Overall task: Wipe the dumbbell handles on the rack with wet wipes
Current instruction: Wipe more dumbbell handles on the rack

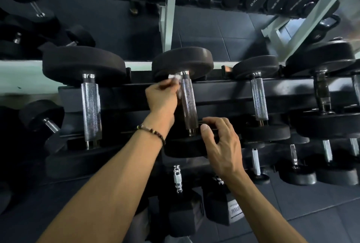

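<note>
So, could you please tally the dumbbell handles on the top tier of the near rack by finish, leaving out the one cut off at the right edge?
bright silver handles: 3
dark handle: 1
Total: 4

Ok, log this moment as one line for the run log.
step: wiping dumbbell handle | left hand: pinches wet wipe beside handle's top | right hand: open, by near weight head | rack

Left hand (162, 98) reaches forward, fingers pinched; right hand (220, 143) hovers, fingers spread.
</note>
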`<control>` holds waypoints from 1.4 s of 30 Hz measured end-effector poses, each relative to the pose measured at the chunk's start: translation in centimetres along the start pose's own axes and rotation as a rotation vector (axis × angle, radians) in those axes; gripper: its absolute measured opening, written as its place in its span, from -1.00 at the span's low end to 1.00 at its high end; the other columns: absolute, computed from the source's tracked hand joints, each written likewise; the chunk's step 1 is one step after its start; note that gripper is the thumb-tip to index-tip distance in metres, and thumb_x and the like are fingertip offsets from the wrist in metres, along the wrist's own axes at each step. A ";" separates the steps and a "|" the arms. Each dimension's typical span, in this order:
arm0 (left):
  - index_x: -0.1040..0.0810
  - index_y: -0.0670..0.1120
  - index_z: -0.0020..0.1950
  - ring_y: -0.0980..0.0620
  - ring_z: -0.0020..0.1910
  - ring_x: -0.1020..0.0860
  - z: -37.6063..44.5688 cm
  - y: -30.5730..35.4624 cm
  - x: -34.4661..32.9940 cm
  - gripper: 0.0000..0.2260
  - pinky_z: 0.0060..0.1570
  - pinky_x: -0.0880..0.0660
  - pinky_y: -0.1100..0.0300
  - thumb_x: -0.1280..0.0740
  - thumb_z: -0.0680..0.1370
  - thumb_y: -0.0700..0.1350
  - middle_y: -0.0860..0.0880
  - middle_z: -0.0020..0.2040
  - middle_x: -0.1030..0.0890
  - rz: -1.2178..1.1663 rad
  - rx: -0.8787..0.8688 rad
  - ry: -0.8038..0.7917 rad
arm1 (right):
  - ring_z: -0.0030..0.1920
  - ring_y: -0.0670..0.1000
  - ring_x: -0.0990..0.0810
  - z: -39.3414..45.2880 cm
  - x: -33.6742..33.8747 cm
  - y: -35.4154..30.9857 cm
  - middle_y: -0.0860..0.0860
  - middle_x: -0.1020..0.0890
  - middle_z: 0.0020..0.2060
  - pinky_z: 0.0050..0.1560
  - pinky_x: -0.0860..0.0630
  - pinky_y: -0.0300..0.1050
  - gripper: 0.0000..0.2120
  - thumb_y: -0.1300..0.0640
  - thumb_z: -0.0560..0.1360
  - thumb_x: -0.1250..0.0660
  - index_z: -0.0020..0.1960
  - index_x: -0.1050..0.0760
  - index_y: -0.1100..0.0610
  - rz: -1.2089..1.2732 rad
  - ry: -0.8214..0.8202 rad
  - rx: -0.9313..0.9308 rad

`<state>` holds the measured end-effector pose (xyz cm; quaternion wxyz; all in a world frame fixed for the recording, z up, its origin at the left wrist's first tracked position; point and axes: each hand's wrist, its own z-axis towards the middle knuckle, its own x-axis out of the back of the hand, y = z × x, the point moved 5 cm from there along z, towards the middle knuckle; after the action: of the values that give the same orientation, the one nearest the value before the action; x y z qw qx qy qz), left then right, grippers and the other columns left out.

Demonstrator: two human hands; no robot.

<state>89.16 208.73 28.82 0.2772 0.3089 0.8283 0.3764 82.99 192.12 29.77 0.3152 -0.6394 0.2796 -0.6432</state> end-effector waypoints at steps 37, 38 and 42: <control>-0.68 -0.25 -0.04 -0.13 -0.15 -0.62 0.9 -3.7 1.9 -0.77 0.00 -0.54 0.07 -0.28 0.43 -0.44 -0.21 -0.16 -0.68 0.729 0.144 -0.478 | 0.00 -0.10 -0.55 0.7 0.5 0.5 -0.19 -0.57 -0.07 0.05 -0.51 0.07 -0.62 -0.19 0.52 -0.11 0.06 -0.55 0.01 0.012 -0.026 0.050; -0.71 -0.17 -0.08 -0.13 -0.06 -0.65 0.3 -4.1 2.5 -0.78 0.10 -0.56 0.07 -0.35 0.42 -0.41 -0.16 -0.10 -0.71 0.831 0.118 -0.515 | 0.00 -0.11 -0.55 0.7 0.5 0.4 -0.21 -0.56 -0.08 0.05 -0.51 0.07 -0.63 -0.19 0.52 -0.11 0.06 -0.55 0.01 0.008 -0.022 0.054; -0.68 -0.07 -0.15 -0.15 0.03 -0.65 -0.5 -4.1 2.9 -0.76 0.18 -0.56 0.00 -0.39 0.44 -0.41 -0.14 -0.05 -0.70 0.737 0.118 -0.469 | 0.00 -0.09 -0.55 0.6 0.3 0.4 -0.17 -0.57 -0.07 0.07 -0.51 0.08 -0.60 -0.20 0.52 -0.10 0.08 -0.55 0.03 0.005 -0.021 0.040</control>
<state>85.69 208.41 25.25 0.2869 0.6760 0.5976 0.3217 83.62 191.69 29.69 0.3324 -0.6389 0.2647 -0.6413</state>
